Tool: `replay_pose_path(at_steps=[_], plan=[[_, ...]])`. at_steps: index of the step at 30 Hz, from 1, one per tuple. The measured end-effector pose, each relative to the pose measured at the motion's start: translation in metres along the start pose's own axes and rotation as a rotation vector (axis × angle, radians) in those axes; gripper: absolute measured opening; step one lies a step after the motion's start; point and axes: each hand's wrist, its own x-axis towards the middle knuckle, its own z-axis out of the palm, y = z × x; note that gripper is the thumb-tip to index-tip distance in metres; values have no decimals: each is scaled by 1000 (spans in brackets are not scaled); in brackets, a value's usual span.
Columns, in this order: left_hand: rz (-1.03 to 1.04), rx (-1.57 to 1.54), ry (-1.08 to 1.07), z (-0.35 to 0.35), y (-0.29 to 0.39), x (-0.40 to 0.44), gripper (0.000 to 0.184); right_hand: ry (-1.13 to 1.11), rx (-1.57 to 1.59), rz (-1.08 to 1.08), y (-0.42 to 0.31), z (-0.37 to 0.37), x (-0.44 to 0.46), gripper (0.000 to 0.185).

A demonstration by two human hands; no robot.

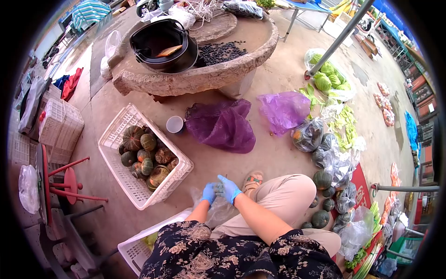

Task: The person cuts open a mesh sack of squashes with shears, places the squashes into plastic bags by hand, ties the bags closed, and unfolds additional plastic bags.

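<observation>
Both hands wear blue gloves and meet in front of the lap. My left hand point(209, 193) is closed around something small and greyish that I cannot make out. Against it rests my right hand point(228, 189), its fingers partly bent over the same spot, with one finger pointing up. Beneath the hands lies a clear plastic bag point(218, 213). To their left a white crate point(109, 160) holds several green and orange pumpkins point(147, 154). A purple mesh sack point(223, 125) and a white cup point(174, 124) are on the ground ahead.
A stone table point(195, 80) carries a black pot point(163, 46) and dark beans point(220, 52). At the right are a purple bag point(284, 111), cabbages point(328, 76), bagged pumpkins point(308, 135) and a metal pole point(341, 41). Red stools point(70, 186) stand at left.
</observation>
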Motion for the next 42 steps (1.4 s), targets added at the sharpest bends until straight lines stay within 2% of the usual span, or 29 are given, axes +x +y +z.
replay_pose_path(at_steps=[1, 3, 5, 6, 9, 10, 13, 15, 17, 20, 24, 30, 32, 34, 37, 38, 42], plan=[[126, 65, 54, 10, 22, -12, 28, 63, -85, -42, -3, -5, -3, 36], [375, 203, 167, 53, 110, -73, 29, 171, -72, -198, -21, -14, -11, 35], [615, 279, 239, 79, 162, -95, 31, 295, 12, -381, -52, -8, -32, 33], [735, 319, 273, 90, 190, -100, 32, 231, 43, -428, -66, -21, -28, 48], [1178, 520, 292, 120, 298, -85, 29, 134, 29, -657, -123, -24, -73, 45], [1304, 665, 408, 136, 341, -84, 28, 107, 37, -720, -142, -29, -85, 43], [1493, 964, 604, 169, 455, -44, 25, -162, 240, -759, -196, -50, -115, 42], [1566, 1205, 806, 182, 516, 1, 25, -209, 246, -795, -228, -62, -132, 44], [1373, 1399, 813, 185, 561, 35, 25, -213, 245, -828, -259, -75, -142, 45], [830, 1462, 919, 176, 568, 95, 31, -176, 84, -901, -305, -104, -132, 43], [985, 1479, 1084, 196, 563, 90, 27, -189, -53, -1027, -365, -128, -91, 32], [1062, 1531, 1038, 189, 563, 101, 22, -242, -113, -1271, -438, -100, -55, 24], [1065, 1544, 1018, 190, 566, 101, 20, -166, -220, -1423, -449, -83, -56, 21], [1039, 1534, 1011, 195, 569, 98, 17, -4, -447, -1603, -463, -67, -58, 20], [943, 1524, 986, 204, 577, 93, 16, 111, -647, -1732, -488, -28, -59, 19], [933, 1540, 961, 199, 577, 95, 19, 122, -696, -1730, -497, -13, -58, 18], [614, 1688, 874, 198, 590, 92, 23, 249, -1151, -1681, -541, 48, -43, 20]])
